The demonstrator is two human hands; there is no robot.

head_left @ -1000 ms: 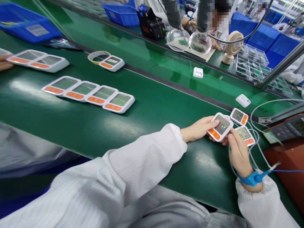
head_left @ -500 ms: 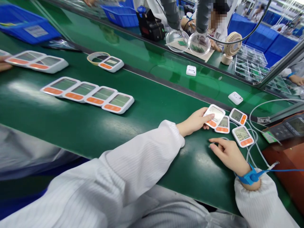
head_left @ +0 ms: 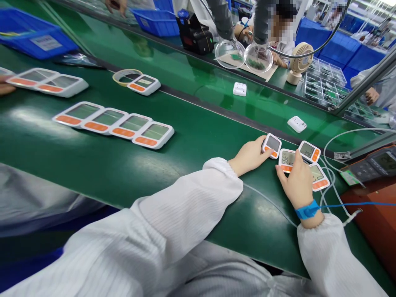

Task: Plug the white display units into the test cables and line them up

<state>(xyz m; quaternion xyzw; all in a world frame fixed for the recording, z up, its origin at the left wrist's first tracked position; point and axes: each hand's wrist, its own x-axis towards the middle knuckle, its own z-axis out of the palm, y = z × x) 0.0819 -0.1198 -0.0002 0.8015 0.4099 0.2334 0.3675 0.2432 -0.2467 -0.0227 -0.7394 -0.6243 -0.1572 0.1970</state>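
My left hand [head_left: 249,156] pinches a small white display unit with an orange strip [head_left: 272,145], which lies on the green belt [head_left: 198,136] at the left of a small group. My right hand [head_left: 297,181], with a blue wrist strap [head_left: 307,211], is closed over the neighbouring lit unit [head_left: 286,159], thumb at its near edge. Two more lit units lie close by, one behind [head_left: 309,151] and one partly under my right hand [head_left: 320,179]. Clear tubes [head_left: 328,194] run from these units to the right.
A row of several larger units [head_left: 113,125] lies mid-belt, two more [head_left: 46,81] at far left by another person's hand, and one [head_left: 144,84] beside a tape ring [head_left: 123,74]. Two white boxes [head_left: 239,88] [head_left: 296,123] ride the far belt. A tester [head_left: 375,165] stands at the right.
My left hand lowered its unit from a tilted hold onto the belt, left of the group. My right hand moved from the belt up onto the middle unit. The white boxes drifted left.
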